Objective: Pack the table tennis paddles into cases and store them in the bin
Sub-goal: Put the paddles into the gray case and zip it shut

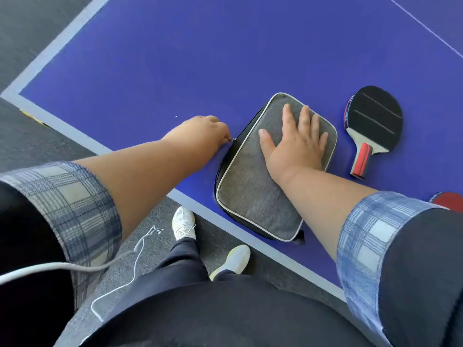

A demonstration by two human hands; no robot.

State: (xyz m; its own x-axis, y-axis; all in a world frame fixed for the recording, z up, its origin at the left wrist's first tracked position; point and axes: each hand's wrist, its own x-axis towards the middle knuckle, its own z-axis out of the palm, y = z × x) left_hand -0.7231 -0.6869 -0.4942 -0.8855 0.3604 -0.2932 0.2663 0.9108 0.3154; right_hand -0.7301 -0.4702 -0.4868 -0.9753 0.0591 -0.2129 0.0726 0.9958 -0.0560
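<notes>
A grey fabric paddle case with white piping and black sides lies flat near the front edge of the blue table. My right hand presses flat on its top, fingers spread. My left hand pinches the small metal zipper pull at the case's left edge. A black-faced paddle with a red and black handle lies just right of the case. The red edge of another paddle peeks out behind my right sleeve. No bin is in view.
The table's pale border runs diagonally below the case, with grey carpet beyond it. My feet in white shoes stand by the edge. A white cable hangs across my left sleeve.
</notes>
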